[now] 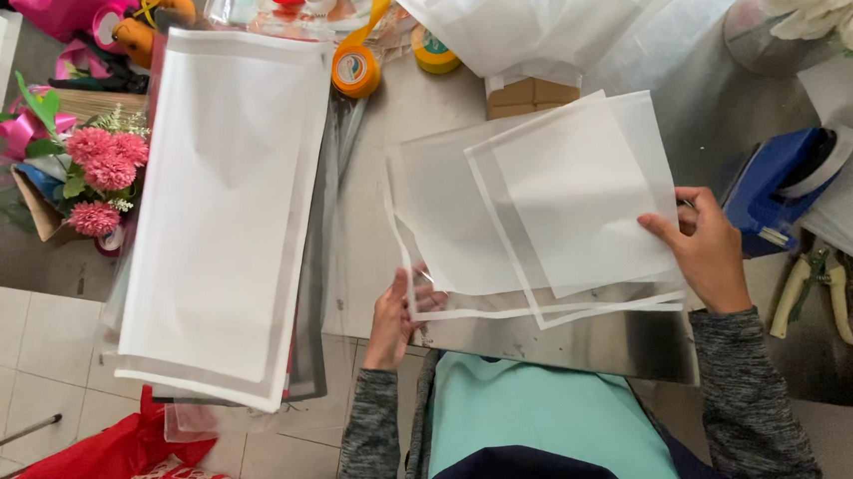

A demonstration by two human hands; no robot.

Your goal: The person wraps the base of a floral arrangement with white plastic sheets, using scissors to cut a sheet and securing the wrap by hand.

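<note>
Several translucent white wrapping sheets lie overlapped on a shiny metal table in front of me. My left hand pinches the lower left corner of the sheets at the table's front edge. My right hand grips the right edge of the top sheets, thumb on top. Both arms wear grey knit sleeves.
A tall stack of long white sheets lies at the left, overhanging the table edge. Pink flowers stand further left. An orange tape roll and a yellow one sit at the back. A blue tape dispenser and pruning shears lie at the right.
</note>
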